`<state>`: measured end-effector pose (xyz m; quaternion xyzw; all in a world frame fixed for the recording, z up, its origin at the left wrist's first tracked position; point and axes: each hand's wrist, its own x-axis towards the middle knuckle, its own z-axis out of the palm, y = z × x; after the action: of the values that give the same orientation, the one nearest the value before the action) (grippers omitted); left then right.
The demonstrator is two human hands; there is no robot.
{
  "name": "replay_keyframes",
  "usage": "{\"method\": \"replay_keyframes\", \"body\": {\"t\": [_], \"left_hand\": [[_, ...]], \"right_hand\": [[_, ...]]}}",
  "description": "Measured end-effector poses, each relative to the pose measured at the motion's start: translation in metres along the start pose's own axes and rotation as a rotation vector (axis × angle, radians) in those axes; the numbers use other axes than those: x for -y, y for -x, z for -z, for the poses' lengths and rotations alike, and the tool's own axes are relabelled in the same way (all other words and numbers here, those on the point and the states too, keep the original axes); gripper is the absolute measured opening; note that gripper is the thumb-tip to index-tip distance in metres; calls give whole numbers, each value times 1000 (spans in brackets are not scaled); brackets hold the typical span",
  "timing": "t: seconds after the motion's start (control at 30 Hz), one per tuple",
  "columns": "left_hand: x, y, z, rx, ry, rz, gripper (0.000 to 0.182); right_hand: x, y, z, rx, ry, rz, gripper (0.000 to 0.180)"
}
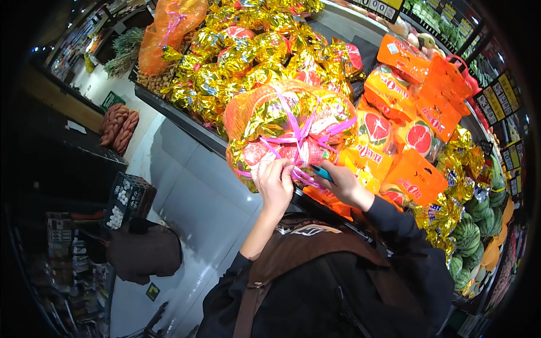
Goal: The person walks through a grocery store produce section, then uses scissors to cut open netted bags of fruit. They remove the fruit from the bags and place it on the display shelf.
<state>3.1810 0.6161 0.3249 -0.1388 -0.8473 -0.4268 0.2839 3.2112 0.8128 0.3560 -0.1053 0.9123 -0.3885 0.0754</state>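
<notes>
A large orange mesh sack [237,110] of fruit in gold foil lies before me on the display, bound with pink plastic twine [301,134]. At the sack's near side, my left hand [274,182] pinches the twine, though its fingers partly hide the strand. My right hand [344,183] grips a small teal-handled tool [323,172] with a dark end, perhaps a cutter. That end points toward the twine, close to my left fingertips. Whether it touches a strand I cannot tell.
Gold-wrapped fruit [258,50] is heaped behind the sack. Orange bags of red pomelos [376,126] crowd its right, with watermelons [467,232] further along. The dark display edge [186,126] borders the tiled floor [177,169]. A person in dark clothing [146,251] is at lower left, beside a crate [131,196].
</notes>
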Motion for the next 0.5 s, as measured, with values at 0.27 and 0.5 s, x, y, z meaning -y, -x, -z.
{"method": "replay_keyframes", "body": {"t": [0.27, 0.5], "left_hand": [[4, -5, 4, 94, 54, 13, 11], [8, -6, 1, 15, 33, -51, 10]], "right_hand": [[11, -10, 12, 55, 148, 13, 24], [15, -29, -7, -9, -58, 66, 22]]}}
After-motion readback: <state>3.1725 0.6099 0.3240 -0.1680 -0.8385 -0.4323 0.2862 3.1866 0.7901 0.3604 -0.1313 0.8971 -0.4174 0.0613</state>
